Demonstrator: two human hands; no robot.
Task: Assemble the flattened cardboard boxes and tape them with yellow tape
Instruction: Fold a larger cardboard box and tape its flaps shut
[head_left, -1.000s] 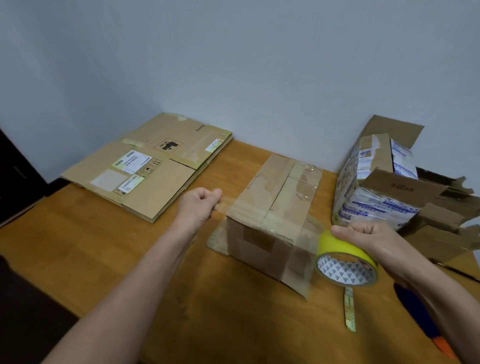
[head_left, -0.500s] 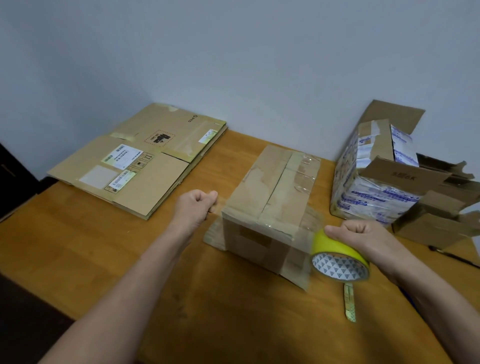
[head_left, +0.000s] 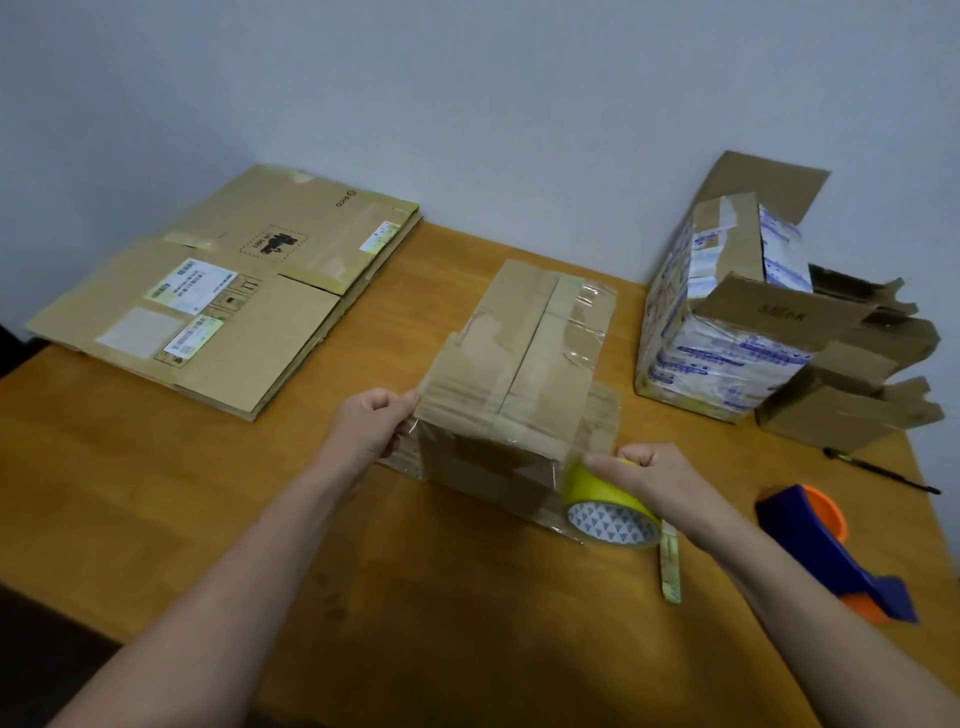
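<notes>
While the right hand clasps the roll beside the box, the left hand pinches, seemingly, the tape end to hold it taut.

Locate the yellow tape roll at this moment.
Head view, right of centre: the tape roll is gripped by the right hand at the near right corner of the box, left of the blue dispenser.

Both bare forearms reach forward, converging slightly. Left hand: fingers curled, thumb and fingertips pinching a thin translucent tape end. Right hand: knuckles up, fingers wrapped over a round yellow tape roll.
</notes>
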